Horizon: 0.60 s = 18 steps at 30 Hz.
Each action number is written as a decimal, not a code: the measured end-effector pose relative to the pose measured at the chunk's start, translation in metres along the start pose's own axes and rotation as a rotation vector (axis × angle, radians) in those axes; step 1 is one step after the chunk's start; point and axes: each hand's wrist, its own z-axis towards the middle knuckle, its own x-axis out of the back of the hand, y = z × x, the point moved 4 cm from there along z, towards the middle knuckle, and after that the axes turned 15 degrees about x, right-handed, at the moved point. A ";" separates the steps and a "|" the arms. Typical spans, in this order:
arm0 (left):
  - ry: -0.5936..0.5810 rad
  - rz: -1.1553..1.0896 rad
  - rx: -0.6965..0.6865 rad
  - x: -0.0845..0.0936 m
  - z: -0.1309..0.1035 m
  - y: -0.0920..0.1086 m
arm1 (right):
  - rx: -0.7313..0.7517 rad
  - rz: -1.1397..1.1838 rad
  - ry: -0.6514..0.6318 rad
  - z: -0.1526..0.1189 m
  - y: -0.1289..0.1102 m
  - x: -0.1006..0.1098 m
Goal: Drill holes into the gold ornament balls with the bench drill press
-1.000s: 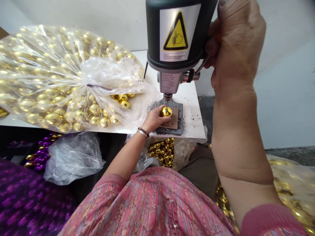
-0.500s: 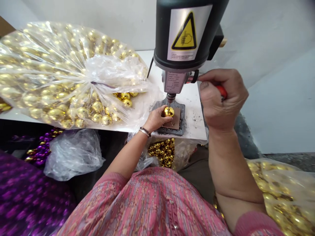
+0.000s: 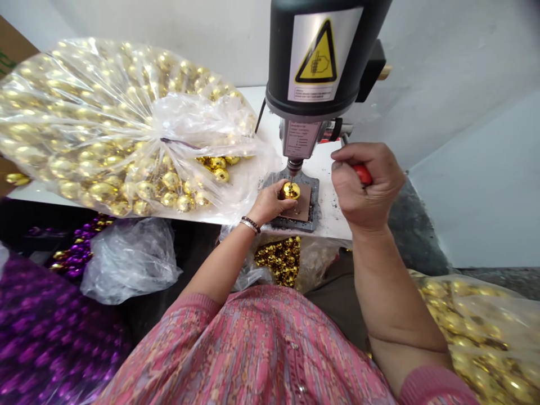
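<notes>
My left hand (image 3: 271,202) pinches a shiny gold ball (image 3: 291,191) between thumb and fingers. The ball rests on a brown square pad (image 3: 300,210) on the grey base (image 3: 313,197) of a small drill press (image 3: 314,109). Straight above it, the thin drill bit (image 3: 291,178) reaches down to the ball's top; whether it has gone in I cannot tell. My right hand (image 3: 366,183) is closed around the red-knobbed feed lever (image 3: 363,174) on the press's right side.
A large clear bag of gold balls (image 3: 101,135) fills the table's left. Below the table edge, an open bag (image 3: 278,261) holds more gold balls. Purple balls in a bag (image 3: 50,337) lie lower left, and another gold-ball bag (image 3: 485,332) lower right. Dark shavings dot the white tabletop (image 3: 331,211).
My right hand has swung the lever down and a little toward the left. My left hand keeps the gold ball in the same place under the bit.
</notes>
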 end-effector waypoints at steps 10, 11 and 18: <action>-0.016 0.019 0.008 -0.003 -0.002 0.001 | 0.173 -0.024 0.112 -0.007 -0.007 -0.007; -0.017 0.021 0.005 -0.003 -0.002 0.001 | 0.186 -0.020 0.121 -0.008 -0.007 -0.009; -0.009 0.026 0.020 -0.002 -0.004 0.002 | 0.223 -0.008 0.176 -0.013 -0.003 -0.015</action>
